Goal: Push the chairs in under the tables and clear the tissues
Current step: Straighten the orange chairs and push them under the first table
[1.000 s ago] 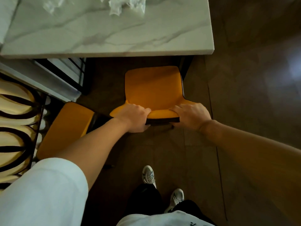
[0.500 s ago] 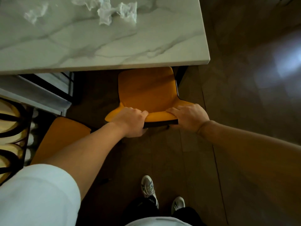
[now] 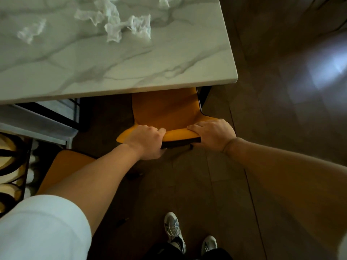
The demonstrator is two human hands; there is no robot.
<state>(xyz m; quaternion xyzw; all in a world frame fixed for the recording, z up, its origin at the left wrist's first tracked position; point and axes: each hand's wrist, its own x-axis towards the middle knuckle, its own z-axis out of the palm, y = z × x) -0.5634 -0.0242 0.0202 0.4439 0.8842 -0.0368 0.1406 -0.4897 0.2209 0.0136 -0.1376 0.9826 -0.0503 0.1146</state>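
Note:
An orange chair [image 3: 165, 111] stands in front of me, the front of its seat hidden beneath the white marble table [image 3: 169, 59]. Both hands grip the top edge of its backrest: my left hand [image 3: 145, 142] on the left part, my right hand [image 3: 213, 135] on the right part. Crumpled white tissues [image 3: 122, 25] lie on the tabletop near its far side, with another tissue [image 3: 31, 31] further left and one more tissue [image 3: 164, 1] at the top edge of the view.
A second orange chair [image 3: 62, 167] stands at lower left, partly behind my left forearm. Left of it are a grey ledge [image 3: 37, 126] and a black-and-cream patterned surface [image 3: 9, 166]. Dark wooden floor [image 3: 281, 109] stretches to the right. My feet are at the bottom.
The chair has slid forward, so the table edge now covers more of its seat. I have stepped closer, and more tissues on the tabletop have come into view.

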